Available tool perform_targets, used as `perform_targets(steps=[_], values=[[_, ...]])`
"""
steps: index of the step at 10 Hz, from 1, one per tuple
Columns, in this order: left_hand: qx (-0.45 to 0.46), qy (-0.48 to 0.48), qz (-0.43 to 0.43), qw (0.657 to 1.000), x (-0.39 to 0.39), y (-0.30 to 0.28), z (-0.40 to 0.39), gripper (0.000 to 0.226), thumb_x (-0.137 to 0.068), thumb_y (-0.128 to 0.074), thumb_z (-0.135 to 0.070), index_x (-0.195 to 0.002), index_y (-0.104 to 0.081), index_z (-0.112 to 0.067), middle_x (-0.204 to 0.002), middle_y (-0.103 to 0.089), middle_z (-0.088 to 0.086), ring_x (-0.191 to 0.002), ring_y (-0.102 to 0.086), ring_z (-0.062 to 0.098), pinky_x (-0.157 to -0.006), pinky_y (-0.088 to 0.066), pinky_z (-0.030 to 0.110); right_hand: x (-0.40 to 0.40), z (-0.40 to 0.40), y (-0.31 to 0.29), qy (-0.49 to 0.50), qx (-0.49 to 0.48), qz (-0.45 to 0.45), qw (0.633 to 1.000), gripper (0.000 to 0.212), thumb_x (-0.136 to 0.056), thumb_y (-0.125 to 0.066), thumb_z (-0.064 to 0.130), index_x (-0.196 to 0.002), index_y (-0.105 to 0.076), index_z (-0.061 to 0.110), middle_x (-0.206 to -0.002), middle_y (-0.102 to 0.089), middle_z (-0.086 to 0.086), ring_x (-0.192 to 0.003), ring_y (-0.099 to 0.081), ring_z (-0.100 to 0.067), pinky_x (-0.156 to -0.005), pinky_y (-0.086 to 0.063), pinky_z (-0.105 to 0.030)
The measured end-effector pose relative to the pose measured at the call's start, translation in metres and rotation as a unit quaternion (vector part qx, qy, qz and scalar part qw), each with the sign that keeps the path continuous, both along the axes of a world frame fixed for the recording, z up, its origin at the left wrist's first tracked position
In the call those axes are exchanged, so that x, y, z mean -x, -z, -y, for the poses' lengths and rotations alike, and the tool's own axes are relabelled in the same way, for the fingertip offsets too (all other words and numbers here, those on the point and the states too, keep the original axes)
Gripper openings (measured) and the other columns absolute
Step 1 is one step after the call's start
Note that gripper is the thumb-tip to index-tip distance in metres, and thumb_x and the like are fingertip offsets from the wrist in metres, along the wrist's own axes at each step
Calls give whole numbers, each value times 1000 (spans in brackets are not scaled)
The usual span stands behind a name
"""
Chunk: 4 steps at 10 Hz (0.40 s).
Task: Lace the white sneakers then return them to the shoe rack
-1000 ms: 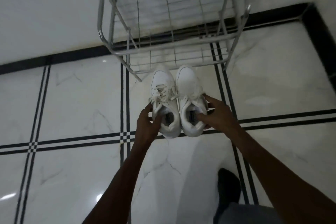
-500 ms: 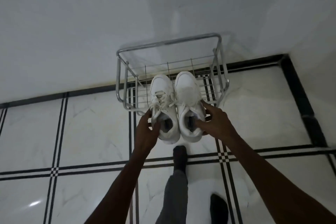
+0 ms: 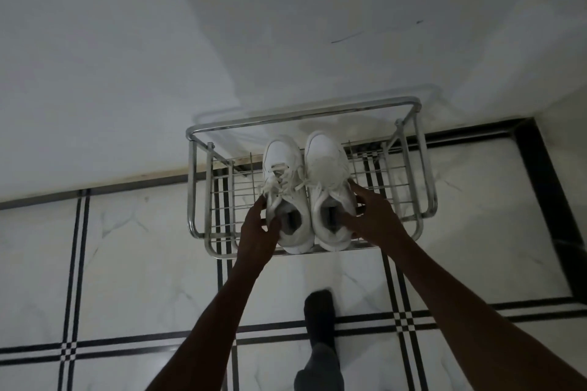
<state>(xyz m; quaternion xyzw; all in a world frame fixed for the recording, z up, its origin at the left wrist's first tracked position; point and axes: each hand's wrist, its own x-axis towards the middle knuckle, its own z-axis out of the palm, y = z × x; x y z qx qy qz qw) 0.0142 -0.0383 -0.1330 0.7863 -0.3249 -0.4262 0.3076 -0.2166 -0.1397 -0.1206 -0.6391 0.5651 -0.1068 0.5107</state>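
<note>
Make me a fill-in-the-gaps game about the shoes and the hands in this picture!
1. The two sneakers are coloured ____.
2. The left hand and the right hand each grip ____ sneaker.
3. The sneakers are over a shoe rack made of ____.
4. The sneakers' toes point toward the ____.

Missing words: white; one; metal; wall

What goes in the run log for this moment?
stage: racking | left hand: holds left sneaker | right hand: holds right sneaker | over shoe rack
</note>
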Motion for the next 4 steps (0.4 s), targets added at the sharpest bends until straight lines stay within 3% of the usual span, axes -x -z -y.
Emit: perform_targets(steps=[1, 2, 3, 4], values=[[-3, -7, 2, 1000, -1, 7, 0, 64, -98, -62, -6, -156, -38, -13, -153, -51, 4, -107, -65, 17, -84, -61, 26, 2, 2, 6, 19, -30, 3, 999, 79, -81, -80, 19, -151, -41, 16, -119, -70, -4, -95, -71, -15, -74, -64, -36], [1, 16, 31, 999, -4, 2, 0, 62, -97, -67, -13, -153, -43, -13, -145, -57, 3, -105, -65, 7, -78, -56, 12, 2, 0, 4, 6, -32, -20, 999, 78, -81, -79, 25, -150, -42, 18, -125, -67, -3, -100, -70, -17, -79, -62, -31], [-10, 33, 33, 999, -4, -14, -2, 68, -95, -70, -31, -155, -40, -24, -144, -57, 6, -120, -63, 23, -94, -60, 37, 3, -4, -10, -10, -29, -61, 998, 79, -84, -77, 35, -149, -40, 11, -141, -58, -10, -128, -57, -29, -101, -49, -36], [15, 29, 85, 996, 1, -57, 1, 65, -97, -68, -29, -154, -40, -19, -145, -51, 6, -134, -51, 28, -109, -49, 50, 3, -1, -49, -37, 81, -141, 986, 86, -85, -70, 48, -153, -32, 11, -157, -38, -17, -146, -33, -36, -115, -36, -48]])
